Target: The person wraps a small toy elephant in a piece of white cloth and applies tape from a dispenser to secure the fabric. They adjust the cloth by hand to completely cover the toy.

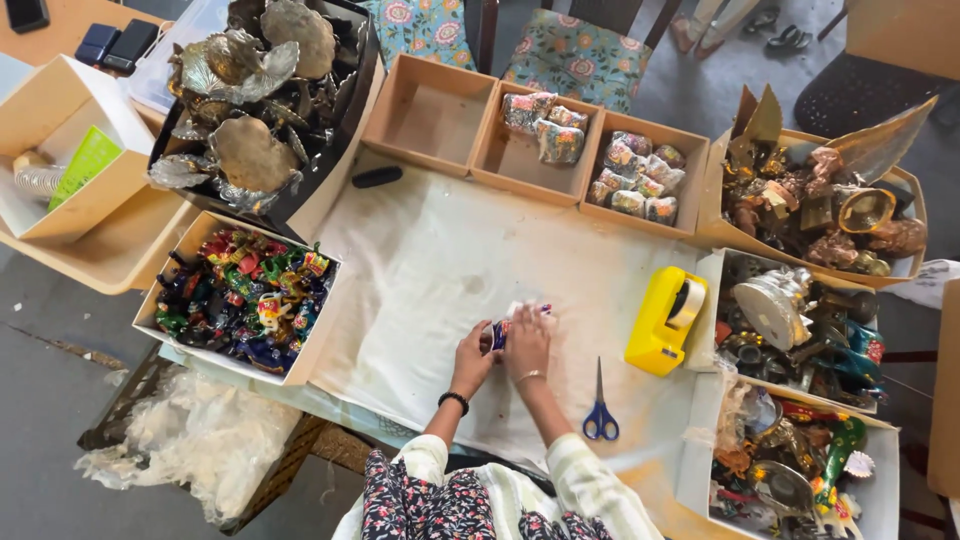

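Head view looks down on a table covered with a white cloth; near its front edge both hands close around a small colourful figurine half wrapped in clear film; the left hand cups it from the side, fingers curled against it; the right hand lies over the top, fingers pressed together and folded down on the wrap. The figurine looks small, light and rigid, probably painted and easy to chip, so a hold around its body seems safer than on any thin projecting part; the film looks thin, soft and slippery, likely to spring open unless pinned. A yellow tape dispenser stands just to the right; blue-handled scissors lie nearby; a box of similar figurines sits to the left.
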